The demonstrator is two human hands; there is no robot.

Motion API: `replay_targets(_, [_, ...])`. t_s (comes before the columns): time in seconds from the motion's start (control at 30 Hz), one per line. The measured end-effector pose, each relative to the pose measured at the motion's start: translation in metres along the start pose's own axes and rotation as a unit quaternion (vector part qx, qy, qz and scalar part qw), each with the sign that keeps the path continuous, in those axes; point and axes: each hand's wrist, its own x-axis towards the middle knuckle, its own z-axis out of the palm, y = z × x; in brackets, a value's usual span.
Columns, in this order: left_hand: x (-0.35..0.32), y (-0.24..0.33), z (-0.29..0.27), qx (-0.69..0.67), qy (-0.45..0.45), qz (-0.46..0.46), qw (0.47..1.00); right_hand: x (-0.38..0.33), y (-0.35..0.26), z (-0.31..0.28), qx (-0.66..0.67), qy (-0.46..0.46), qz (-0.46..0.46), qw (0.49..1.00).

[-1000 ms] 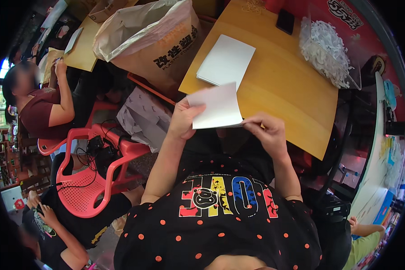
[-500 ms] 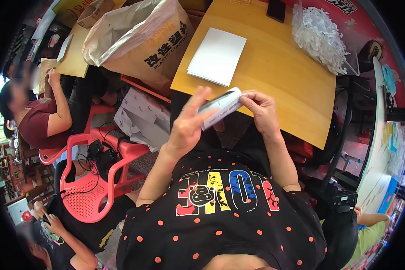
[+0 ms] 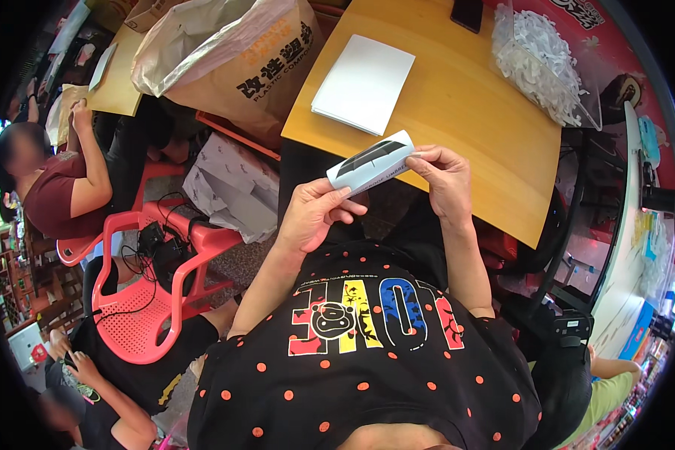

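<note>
Curled printed sheet (image 3: 369, 159), long axis slanting up rightward; left hand (image 3: 313, 214), right hand (image 3: 450, 181) pinching ends; lettering (image 3: 386, 177) partly covered.

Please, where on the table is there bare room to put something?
Widest: the table between the white sheets, white strips and near-right corner. Crowded: the far side, by the strips and phone; and the near edge's middle, where the right hand overlaps it in view, pinching the curled sheet.
</note>
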Motion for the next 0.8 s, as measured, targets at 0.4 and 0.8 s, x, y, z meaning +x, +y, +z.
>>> replay_targets(0.4, [-0.001, -0.007, 0.018, 0.094, 0.092, 0.12, 0.984, -0.001, 0.01, 0.004, 0.021, -0.001, 0.04, 0.999])
replay_targets(0.8, [-0.006, 0.002, 0.023, 0.115, 0.095, 0.108, 0.983, 0.004, 0.016, -0.006, 0.007, -0.047, 0.143, 0.989])
